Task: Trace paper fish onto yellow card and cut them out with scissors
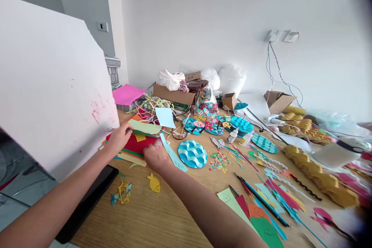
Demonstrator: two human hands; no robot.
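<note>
My left hand (pixel 123 135) pinches the left end of a light green sheet of paper (pixel 145 127), raised over a stack of coloured paper. Red paper (pixel 133 144) tops that stack, with a small yellow piece (pixel 140 138) on it. My right hand (pixel 155 158) rests at the stack's right front edge, its fingers curled in; whatever they hold is hidden. Close by on the right are a light blue paper strip (pixel 173 154) and a blue disc with wavy layers (pixel 192 154). A yellow paper fish (pixel 154 183) and yellow paper scraps (pixel 124 192) lie nearer me.
A large white board (pixel 52 77) leans at the left above a black tablet (pixel 87 205). Glue bottles (pixel 232 136), confetti (pixel 219 161), pens (pixel 261 199) and paper pieces cover the right side. A cardboard box (pixel 174 95) and bags stand against the wall.
</note>
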